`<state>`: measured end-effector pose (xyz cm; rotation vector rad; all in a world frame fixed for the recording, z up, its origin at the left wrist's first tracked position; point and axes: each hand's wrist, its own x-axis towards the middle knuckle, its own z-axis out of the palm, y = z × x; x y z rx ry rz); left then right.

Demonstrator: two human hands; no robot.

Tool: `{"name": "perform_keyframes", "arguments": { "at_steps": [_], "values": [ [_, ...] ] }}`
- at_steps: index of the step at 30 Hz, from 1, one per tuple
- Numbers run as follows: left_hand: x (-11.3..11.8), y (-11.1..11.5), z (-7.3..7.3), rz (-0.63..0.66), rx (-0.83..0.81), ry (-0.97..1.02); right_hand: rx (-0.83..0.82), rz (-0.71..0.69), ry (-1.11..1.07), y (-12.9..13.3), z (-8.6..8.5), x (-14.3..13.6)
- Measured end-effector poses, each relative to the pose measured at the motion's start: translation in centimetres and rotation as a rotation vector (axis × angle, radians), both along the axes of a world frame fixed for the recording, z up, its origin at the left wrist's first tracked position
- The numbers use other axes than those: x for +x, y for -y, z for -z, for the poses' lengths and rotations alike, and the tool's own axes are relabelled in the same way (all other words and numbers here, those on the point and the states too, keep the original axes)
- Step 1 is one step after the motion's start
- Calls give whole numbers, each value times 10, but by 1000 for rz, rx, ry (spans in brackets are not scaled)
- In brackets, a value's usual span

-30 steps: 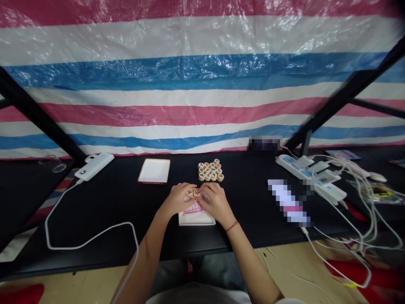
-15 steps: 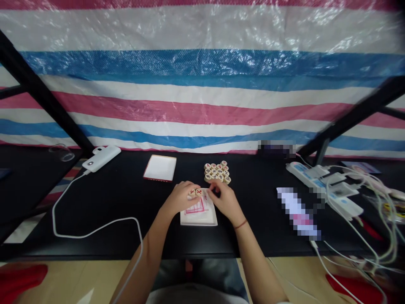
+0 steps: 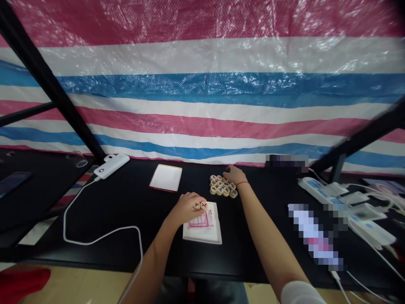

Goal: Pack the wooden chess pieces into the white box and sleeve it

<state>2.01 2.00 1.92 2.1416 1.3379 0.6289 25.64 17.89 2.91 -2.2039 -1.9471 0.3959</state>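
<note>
Two round Chinese chess pieces [image 3: 203,205] with red characters sit side by side under the fingers of my left hand [image 3: 186,207], which is closed around them. They are at the far left edge of a shallow white box [image 3: 202,239] with a pink grid drawing in it. My right hand [image 3: 234,175] is over the far right corner of a block of stacked Chinese chess pieces [image 3: 220,191], marked in red and black. Its fingers are curled down on a piece there, which they mostly hide.
A shallow white box part with a red edge [image 3: 166,177] lies at the back left. A white power bank [image 3: 112,165] trails a cable along the left. On the right are a blurred-out phone [image 3: 316,238] and a power strip [image 3: 325,192] with chargers. A striped sheet [image 3: 202,126] hangs behind.
My right hand has moved from the box's far right corner forward to the block of pieces. My left hand stays on the two pieces. The camera view has tilted up.
</note>
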Motion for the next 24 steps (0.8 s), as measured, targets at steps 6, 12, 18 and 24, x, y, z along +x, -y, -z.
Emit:
{"name": "perform_keyframes", "arguments": {
  "at_steps": [6, 12, 18, 24],
  "values": [
    [-1, -1, -1, 2, 14, -22, -17, 15, 1, -10, -6, 7],
    [-7, 2, -2, -17, 94, -70, 249, -92, -338, 44, -22, -11],
    [-2, 5, -3, -49, 395, 33, 124, -381, -1141, 133, -5, -55],
    [2, 6, 4, -71, 437, 98, 121, -266, -1349, 149, 12, -63]
  ]
}}
